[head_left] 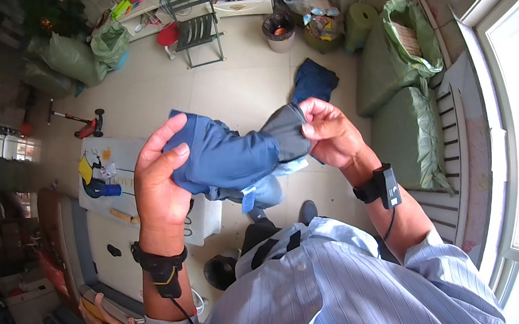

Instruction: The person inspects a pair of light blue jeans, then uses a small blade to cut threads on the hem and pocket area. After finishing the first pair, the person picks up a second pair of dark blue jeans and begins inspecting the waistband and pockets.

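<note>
In the head view, pinching a blue garment [219, 151] at centre between thumbs and fingers: its blue end at nine o'clock with the left hand [159, 173], its grey end at three with the right hand [334, 133]. Visible toward one o'clock: a dark-lined bin [281, 43] holding something orange [280, 31]; at two, an open green sack [429, 62] containing something ridged, pinkish [406, 39].
</note>
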### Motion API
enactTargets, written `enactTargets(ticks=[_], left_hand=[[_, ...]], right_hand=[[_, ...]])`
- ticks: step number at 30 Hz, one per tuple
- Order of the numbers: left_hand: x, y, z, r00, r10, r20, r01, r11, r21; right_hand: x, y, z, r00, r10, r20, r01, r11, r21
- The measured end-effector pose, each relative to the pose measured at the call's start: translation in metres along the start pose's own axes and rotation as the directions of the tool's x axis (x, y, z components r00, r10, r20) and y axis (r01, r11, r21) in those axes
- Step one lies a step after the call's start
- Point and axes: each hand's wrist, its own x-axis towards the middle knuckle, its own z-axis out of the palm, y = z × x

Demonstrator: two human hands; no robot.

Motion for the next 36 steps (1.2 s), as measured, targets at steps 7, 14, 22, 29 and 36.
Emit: enactTargets(ticks=[7, 14, 22, 29, 36], left_hand=[[0.004, -0.001, -0.018, 0.976, 0.205, -0.074, -0.174, 0.938, 0.3], [-0.004, 0.001, -0.02, 0.975, 0.21, -0.074, -0.188, 0.955, 0.231], [-0.014, -0.026, -0.016, 0.986, 0.15, -0.072, -0.12, 0.94, 0.32], [-0.022, -0.041, -0.014, 0.993, 0.095, -0.07, -0.068, 0.948, 0.311], [-0.026, -0.047, -0.024, 0.989, 0.074, -0.126, -0.034, 0.956, 0.292]], right_hand=[[-0.012, 0.014, -0.005, 0.997, -0.002, -0.074, 0.002, 1.0, -0.004], [-0.02, 0.024, 0.024, 0.922, -0.279, -0.269, 0.1, 0.842, -0.53], [-0.029, 0.029, 0.06, 0.951, 0.14, -0.276, -0.307, 0.534, -0.788], [-0.032, 0.071, 0.004, 0.836, 0.487, -0.255, -0.529, 0.839, -0.131], [-0.036, 0.075, 0.011, 0.885, 0.442, -0.148, -0.437, 0.897, 0.066]])
